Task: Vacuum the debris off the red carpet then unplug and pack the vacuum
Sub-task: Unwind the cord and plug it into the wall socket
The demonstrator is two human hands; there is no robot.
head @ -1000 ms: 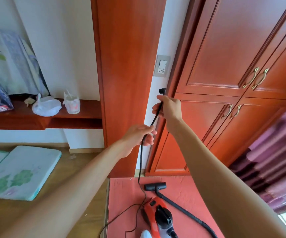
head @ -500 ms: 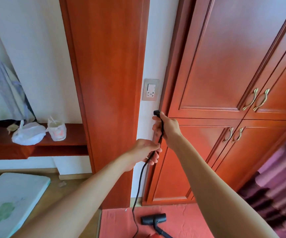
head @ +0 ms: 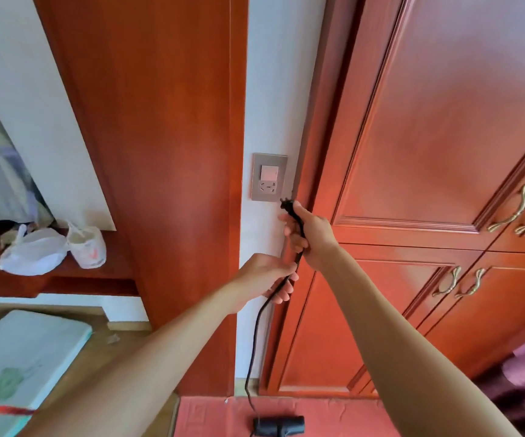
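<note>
My right hand (head: 310,231) grips the black plug (head: 288,205) of the vacuum's cord, its prongs just below and right of the grey wall socket (head: 269,177), apart from it. My left hand (head: 267,279) holds the black cord (head: 255,335) a little lower, fingers curled round it. The cord hangs down the white wall strip to the red carpet (head: 333,416). The vacuum's black floor nozzle (head: 278,425) lies on the carpet at the bottom edge; the vacuum body is out of view.
Red-brown wooden cabinet doors (head: 444,152) with brass handles fill the right side. A wooden shelf on the left bears two white plastic bags (head: 32,252). A pale foam mat (head: 24,357) lies on the wooden floor at lower left.
My right hand has risen with the plug from well below the socket to its lower right corner. The left hand followed up the cord. The view tilted upward, hiding the vacuum body.
</note>
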